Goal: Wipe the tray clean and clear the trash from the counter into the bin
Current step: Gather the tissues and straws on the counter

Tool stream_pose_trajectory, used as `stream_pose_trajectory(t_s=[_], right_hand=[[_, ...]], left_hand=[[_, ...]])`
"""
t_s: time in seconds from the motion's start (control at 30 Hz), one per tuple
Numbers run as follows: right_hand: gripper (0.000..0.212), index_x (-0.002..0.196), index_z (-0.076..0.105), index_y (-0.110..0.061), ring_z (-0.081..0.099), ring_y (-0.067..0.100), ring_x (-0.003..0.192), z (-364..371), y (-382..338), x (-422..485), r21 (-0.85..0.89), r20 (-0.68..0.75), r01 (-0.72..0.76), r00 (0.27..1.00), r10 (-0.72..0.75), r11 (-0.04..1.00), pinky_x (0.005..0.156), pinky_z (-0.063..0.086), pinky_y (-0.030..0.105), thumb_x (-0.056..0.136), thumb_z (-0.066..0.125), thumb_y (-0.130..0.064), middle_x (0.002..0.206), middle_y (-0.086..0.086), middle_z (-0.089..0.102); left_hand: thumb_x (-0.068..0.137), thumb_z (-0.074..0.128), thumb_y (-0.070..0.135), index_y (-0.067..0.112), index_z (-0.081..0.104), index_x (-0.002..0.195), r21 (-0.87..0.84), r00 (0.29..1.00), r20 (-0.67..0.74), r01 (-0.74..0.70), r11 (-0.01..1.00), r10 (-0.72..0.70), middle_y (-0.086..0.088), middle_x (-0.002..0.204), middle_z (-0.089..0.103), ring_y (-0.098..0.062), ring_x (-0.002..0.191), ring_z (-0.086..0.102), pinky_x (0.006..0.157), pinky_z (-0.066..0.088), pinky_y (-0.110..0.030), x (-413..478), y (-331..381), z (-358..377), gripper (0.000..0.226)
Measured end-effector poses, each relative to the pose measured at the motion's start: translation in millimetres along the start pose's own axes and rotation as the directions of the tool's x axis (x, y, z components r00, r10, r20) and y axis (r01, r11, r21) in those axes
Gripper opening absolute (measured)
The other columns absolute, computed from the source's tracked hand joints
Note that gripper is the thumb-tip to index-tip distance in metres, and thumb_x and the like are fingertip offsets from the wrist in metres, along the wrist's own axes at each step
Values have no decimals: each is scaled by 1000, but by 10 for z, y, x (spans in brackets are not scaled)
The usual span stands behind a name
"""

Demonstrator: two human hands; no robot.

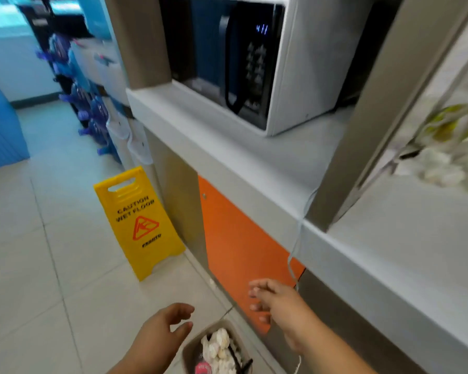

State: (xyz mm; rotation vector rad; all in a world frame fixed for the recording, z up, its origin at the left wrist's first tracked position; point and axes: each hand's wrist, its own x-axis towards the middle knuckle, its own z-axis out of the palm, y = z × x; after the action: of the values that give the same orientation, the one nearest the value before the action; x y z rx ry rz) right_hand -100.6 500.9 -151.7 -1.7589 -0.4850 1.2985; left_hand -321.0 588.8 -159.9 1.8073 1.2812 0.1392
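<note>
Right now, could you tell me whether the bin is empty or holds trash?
Holds trash: crumpled white tissues and something pink lie inside the bin, close to its rim.

A folding yellow plastic wet-floor sign looks smooth and glossy. The white microwave has a smooth casing and a shiny black glass door. The pale grey counter is matt and the orange cabinet panel is smooth. Soft crumpled white paper lies in the beige plastic bin.

The microwave sits on the counter, the wet-floor sign stands on the floor left of the cabinet door, and the bin, below the counter's front edge, holds crumpled tissues.
</note>
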Motion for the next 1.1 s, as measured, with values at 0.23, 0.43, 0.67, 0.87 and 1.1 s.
stream_pose_trajectory(t_s=[0.23, 0.43, 0.67, 0.87, 1.1], right_hand=[[16, 100, 66, -16, 61, 14, 76, -450, -1012, -1057, 81, -130, 289, 952, -277, 954, 63, 47, 25, 97, 51, -13, 95, 1, 68], [18, 98, 70, -20, 65, 16, 83, -998, -1260, -1647, 97, -289, 370, 899, -330, 924, 72, 51, 29, 96, 52, -18, 98, 0, 71], [17, 101, 69, -19, 66, 17, 86, -1965, -1221, -1925, 128, -439, 388, 847, -299, 913, 75, 52, 31, 96, 53, -19, 101, 1, 71], [17, 101, 69, -18, 67, 18, 86, -2981, -1086, -1985, 121, -506, 343, 829, -239, 932, 77, 51, 31, 95, 54, -18, 102, 2, 71], [15, 100, 69, -17, 66, 18, 84, -4072, -945, -2031, 82, -538, 295, 817, -207, 952, 76, 50, 31, 94, 55, -17, 101, 1, 71]], left_hand=[[87, 63, 9, 23, 66, 93, -129, 990, 36, -131, 983, 137, 4, 91, 71, -4, 91, 65, 67, 43, -2, -216, 705, -328, 15], [86, 63, 5, 23, 66, 90, -176, 953, 92, -271, 946, 290, -2, 92, 72, -11, 92, 67, 67, 46, -2, -266, 1335, -241, 19], [88, 62, 8, 24, 67, 94, -227, 890, 145, -396, 890, 433, 1, 91, 73, -1, 89, 67, 68, 47, -4, -243, 2327, 150, 18], [89, 59, 6, 24, 68, 94, -291, 845, 163, -452, 843, 510, 3, 88, 74, -7, 85, 68, 73, 49, -10, -255, 3166, 825, 21], [90, 58, 12, 28, 69, 95, -290, 826, 231, -446, 847, 514, 7, 91, 73, -4, 87, 68, 86, 48, -20, -200, 3871, 1643, 20]])
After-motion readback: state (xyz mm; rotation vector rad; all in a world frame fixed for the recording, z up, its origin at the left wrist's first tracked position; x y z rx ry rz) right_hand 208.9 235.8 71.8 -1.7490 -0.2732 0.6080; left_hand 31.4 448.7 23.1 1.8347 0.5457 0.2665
